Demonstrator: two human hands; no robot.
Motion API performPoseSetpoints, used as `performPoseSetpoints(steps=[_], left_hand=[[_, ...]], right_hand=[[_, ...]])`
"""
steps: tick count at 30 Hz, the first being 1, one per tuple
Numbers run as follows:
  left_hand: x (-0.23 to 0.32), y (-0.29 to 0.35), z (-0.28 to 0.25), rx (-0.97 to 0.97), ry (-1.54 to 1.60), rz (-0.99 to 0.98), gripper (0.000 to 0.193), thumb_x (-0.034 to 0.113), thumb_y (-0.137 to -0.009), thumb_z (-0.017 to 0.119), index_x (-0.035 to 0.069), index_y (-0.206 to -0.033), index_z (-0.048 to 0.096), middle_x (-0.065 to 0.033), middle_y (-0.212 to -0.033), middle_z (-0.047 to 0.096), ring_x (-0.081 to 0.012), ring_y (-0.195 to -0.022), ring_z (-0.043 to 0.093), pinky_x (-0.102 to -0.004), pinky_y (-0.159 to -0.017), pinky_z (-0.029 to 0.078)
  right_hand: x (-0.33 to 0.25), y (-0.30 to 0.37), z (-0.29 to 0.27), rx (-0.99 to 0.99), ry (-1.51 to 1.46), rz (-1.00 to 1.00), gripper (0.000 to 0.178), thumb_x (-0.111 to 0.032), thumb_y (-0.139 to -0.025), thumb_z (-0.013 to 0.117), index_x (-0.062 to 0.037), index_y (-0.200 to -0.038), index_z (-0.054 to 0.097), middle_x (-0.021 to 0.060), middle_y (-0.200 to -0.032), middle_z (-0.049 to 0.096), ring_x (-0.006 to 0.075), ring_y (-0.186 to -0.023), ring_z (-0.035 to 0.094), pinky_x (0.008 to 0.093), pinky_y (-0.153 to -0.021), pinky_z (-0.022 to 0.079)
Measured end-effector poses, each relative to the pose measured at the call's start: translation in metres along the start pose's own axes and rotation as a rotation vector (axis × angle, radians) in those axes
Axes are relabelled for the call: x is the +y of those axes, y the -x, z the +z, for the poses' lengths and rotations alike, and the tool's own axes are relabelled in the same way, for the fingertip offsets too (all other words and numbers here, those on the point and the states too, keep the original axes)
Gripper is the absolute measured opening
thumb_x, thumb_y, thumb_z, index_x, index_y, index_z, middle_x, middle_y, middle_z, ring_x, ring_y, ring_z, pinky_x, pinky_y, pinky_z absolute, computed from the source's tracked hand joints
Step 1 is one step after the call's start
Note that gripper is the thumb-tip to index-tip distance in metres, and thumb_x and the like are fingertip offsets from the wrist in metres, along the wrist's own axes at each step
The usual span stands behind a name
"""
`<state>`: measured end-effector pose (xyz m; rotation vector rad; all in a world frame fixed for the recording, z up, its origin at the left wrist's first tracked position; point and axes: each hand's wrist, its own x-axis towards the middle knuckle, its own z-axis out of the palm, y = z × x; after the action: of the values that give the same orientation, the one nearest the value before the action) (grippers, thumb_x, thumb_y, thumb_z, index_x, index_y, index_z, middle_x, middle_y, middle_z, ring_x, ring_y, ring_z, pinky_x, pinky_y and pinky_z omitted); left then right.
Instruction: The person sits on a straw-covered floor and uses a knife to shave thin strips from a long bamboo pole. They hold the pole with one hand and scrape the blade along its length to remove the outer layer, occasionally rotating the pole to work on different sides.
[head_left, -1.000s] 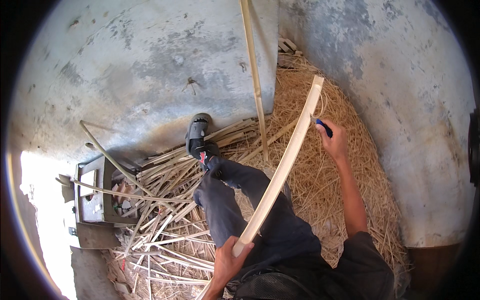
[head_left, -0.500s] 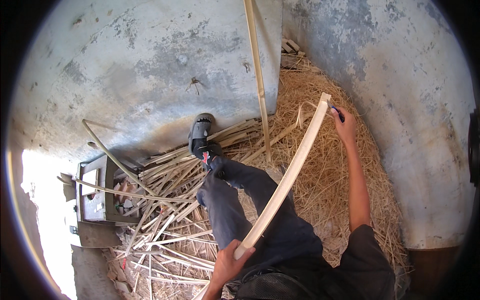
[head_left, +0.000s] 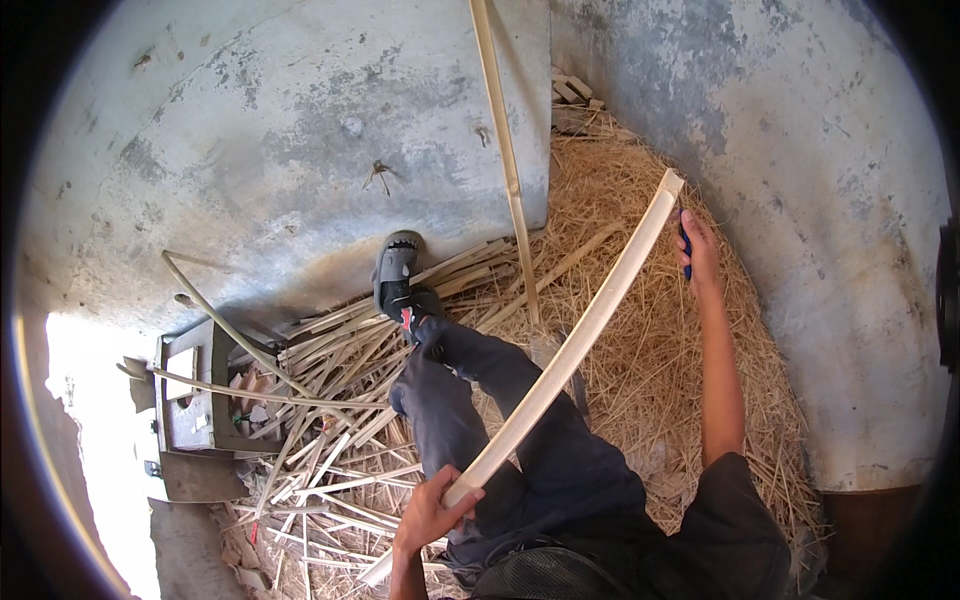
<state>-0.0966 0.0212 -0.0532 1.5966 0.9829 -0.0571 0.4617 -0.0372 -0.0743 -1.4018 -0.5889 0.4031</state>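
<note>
A long, pale split bamboo strip (head_left: pixel 583 335) slants across my lap, its hollow side facing up. My left hand (head_left: pixel 436 508) is wrapped round it near its lower end, which runs on past my wrist. At the far right, my right hand (head_left: pixel 704 250) is closed around a knife (head_left: pixel 685 248) with a dark blue handle. The knife stands a little to the right of the strip's upper end, apart from it. Most of its blade cannot be made out.
Straw-like shavings (head_left: pixel 640 380) are heaped to the right, along a weathered grey wall (head_left: pixel 830 250). Loose bamboo strips (head_left: pixel 335 400) lie in a tangle at left, beside a wooden box (head_left: pixel 190 385). An upright bamboo strip (head_left: pixel 507 160) leans against the far wall. My shoe (head_left: pixel 398 272) rests near that wall.
My right hand and the knife have moved down and slightly right, away from the strip's end. A curled shaving near that end is gone. My left hand has shifted left with the strip.
</note>
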Motion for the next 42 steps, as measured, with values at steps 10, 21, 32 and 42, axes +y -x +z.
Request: performPoseSetpoints(steps=[10, 21, 32, 42], left_hand=[[0.027, -0.033, 0.02, 0.262, -0.114, 0.215, 0.028, 0.029, -0.097, 0.076, 0.003, -0.097, 0.064, -0.0044, -0.063, 0.063, -0.0108, -0.056, 0.061, -0.0305, -0.053, 0.045], [0.084, -0.064, 0.041, 0.306, 0.272, 0.361, 0.023, 0.023, -0.106, 0.064, 0.0, -0.108, 0.063, -0.0023, -0.069, 0.064, -0.0068, -0.06, 0.056, -0.0251, -0.055, 0.043], [0.102, -0.065, 0.044, 0.292, 0.342, 0.416, 0.044, 0.033, -0.116, 0.037, 0.0, -0.108, 0.064, -0.0005, -0.079, 0.056, -0.0067, -0.067, 0.048, -0.0254, -0.062, 0.041], [0.101, -0.066, 0.045, 0.327, 0.303, 0.519, 0.037, 0.029, -0.115, 0.045, -0.002, -0.12, 0.065, 0.0006, -0.088, 0.056, -0.0057, -0.077, 0.046, -0.0213, -0.069, 0.039]], right_hand=[[0.001, 0.032, 0.028, -0.052, -0.284, 0.104, 0.044, -0.039, -0.109, 0.057, -0.0023, -0.132, 0.062, -0.0066, -0.071, 0.044, 0.0009, -0.05, 0.034, 0.019, -0.044, 0.028], [-0.034, 0.115, 0.085, -0.274, -0.203, 0.124, 0.038, -0.028, -0.108, 0.056, -0.0043, -0.137, 0.062, -0.0003, -0.082, 0.061, 0.0005, -0.049, 0.034, 0.0196, -0.045, 0.025], [-0.051, 0.177, 0.12, -0.441, 0.127, -0.13, 0.023, -0.022, -0.099, 0.067, -0.0043, -0.113, 0.064, 0.0056, -0.082, 0.061, 0.0185, -0.073, 0.06, 0.0302, -0.07, 0.048], [-0.069, 0.191, 0.139, -0.54, 0.537, -0.616, 0.029, -0.032, -0.093, 0.077, -0.008, -0.108, 0.071, 0.0082, -0.086, 0.069, 0.0274, -0.069, 0.07, 0.0369, -0.058, 0.054]])
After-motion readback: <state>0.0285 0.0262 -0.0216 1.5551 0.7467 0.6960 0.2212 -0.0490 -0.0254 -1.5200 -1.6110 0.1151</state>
